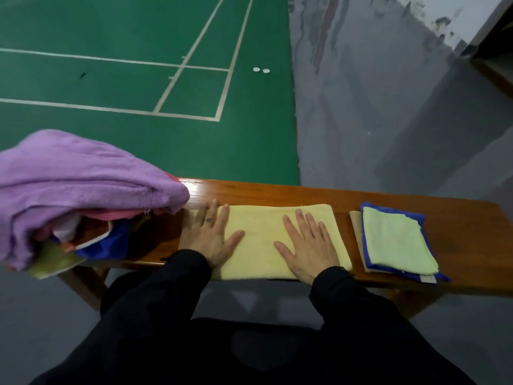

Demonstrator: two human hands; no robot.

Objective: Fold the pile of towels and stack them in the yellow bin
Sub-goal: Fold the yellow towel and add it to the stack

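Note:
A pale yellow towel [261, 240] lies folded into a long strip on the wooden bench [277, 191]. My left hand [212, 236] presses flat on its left end, fingers spread. My right hand [308, 245] lies flat on its right part, fingers straight. To the left sits the pile of unfolded towels, topped by a purple towel [75, 176] with pink, blue and olive cloths under it. On the right rests a small stack of folded towels: a light green towel [394, 243] over a blue one [424, 226] and a tan one. No yellow bin is in view.
The bench is narrow, and its near edge runs just under my wrists. Beyond it lies a green court floor [138, 79] with white lines and two small white objects [261, 70]. Grey floor [388, 107] stretches to the right.

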